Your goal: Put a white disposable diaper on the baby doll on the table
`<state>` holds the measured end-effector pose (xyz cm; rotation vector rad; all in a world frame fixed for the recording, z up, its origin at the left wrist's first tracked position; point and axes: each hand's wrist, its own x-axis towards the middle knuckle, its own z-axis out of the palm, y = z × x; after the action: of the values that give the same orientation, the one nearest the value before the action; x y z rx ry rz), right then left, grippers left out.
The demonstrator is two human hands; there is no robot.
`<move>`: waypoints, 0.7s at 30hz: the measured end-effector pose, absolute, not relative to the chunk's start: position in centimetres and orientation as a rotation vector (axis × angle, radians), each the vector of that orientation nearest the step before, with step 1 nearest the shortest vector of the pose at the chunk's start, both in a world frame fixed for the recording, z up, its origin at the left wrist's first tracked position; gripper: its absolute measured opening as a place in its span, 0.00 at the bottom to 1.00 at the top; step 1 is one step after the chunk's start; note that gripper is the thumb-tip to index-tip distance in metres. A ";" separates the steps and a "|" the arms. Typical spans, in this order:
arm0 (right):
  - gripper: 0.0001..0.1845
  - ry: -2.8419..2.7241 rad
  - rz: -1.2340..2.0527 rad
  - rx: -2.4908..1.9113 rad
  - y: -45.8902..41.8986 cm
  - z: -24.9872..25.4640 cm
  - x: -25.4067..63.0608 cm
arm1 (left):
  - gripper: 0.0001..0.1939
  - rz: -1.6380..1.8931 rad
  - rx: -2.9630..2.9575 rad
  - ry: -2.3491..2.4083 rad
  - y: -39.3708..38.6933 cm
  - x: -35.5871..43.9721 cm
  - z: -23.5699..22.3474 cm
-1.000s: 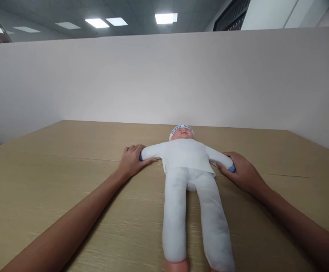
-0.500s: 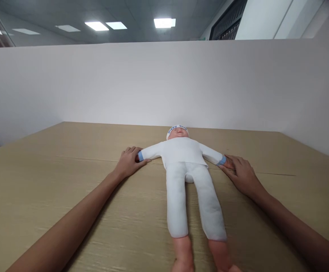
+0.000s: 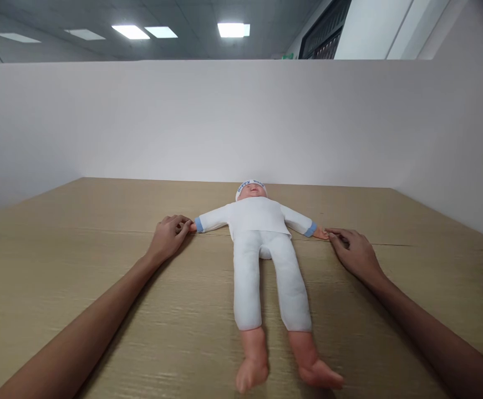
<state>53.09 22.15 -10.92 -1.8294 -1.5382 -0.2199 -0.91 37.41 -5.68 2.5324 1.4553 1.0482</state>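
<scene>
A baby doll (image 3: 260, 219) in a white top and white trousers lies on its back on a wooden table, arms spread wide. Blue cuffs edge its sleeves, and a white headband with blue lettering circles its head. My left hand (image 3: 169, 235) pinches the doll's hand at the left, fingers closed. At the right, my right hand (image 3: 354, 252) has its thumb and fingers closed on the tip of the doll's other hand. Both bare feet of the doll point toward me.
The wooden tabletop (image 3: 100, 266) reaches back to a pale partition wall (image 3: 224, 122). More wall stands along the right side. Lit ceiling panels (image 3: 230, 30) show above the partition.
My hands have slid outward from the doll's cuffs and wrists to its fingers, so its hands now show more. The camera has shifted slightly, bringing the doll's feet fully into view.
</scene>
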 end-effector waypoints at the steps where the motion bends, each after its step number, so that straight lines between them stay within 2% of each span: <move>1: 0.26 -1.543 -0.223 -1.830 22.2 -11.0 53.2 | 0.22 1.045 2.536 1.455 37.5 -0.9 -5.7; 21: 0.24 -1.630 -0.252 -1.809 23.2 -12.5 54.9 | 0.24 0.986 2.419 1.539 38.5 -1.0 -6.2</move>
<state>54.91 23.16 -12.51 -1.8091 -1.6299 -0.2522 -1.04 38.49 -6.21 2.4190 1.5392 0.9855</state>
